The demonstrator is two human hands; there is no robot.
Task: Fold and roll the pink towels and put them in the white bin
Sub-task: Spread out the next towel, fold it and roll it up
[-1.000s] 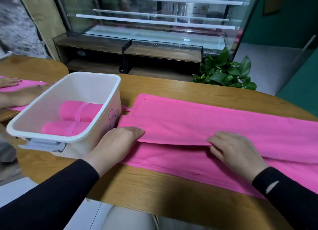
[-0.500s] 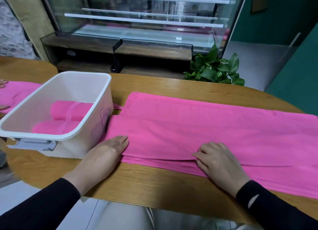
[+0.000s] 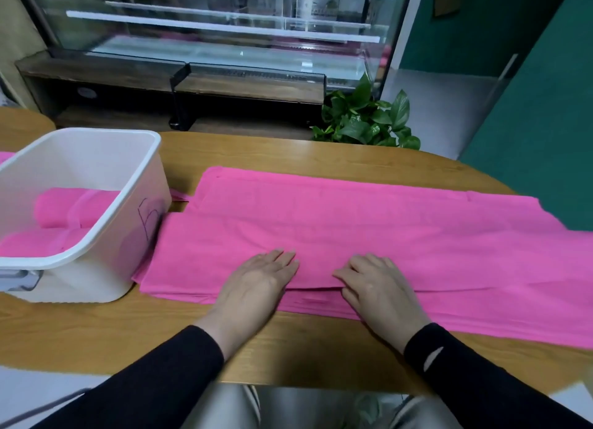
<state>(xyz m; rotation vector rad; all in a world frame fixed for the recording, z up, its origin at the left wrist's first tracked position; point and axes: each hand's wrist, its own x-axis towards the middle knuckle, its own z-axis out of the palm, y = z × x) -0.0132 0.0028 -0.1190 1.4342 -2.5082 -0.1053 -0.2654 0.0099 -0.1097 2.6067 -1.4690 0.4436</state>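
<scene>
Two hands lie side by side, a little apart, on a long pink cloth towel (image 3: pixel 369 236) spread lengthwise across the oval wooden table (image 3: pixel 288 152). Left hand (image 3: pixel 256 284): flat, fingers straight and together, palm pressing the near folded edge of the towel. Right hand (image 3: pixel 375 284): fingers slightly bent, tips on the same folded edge; whether it pinches the layer or only presses, cannot tell. Both sleeves black. Towel is folded over on itself, upper layer's near edge running under both hands, a lower layer showing past it toward the table edge. Its left end touches the side of a white rectangular plastic bin (image 3: pixel 106 236), which stands at the table's left. Inside the bin: two rolled pink towels (image 3: pixel 64 207), lying side by side. Behind the table, a leafy green potted plant (image 3: pixel 365 120) and a glass display case (image 3: pixel 224 43).
</scene>
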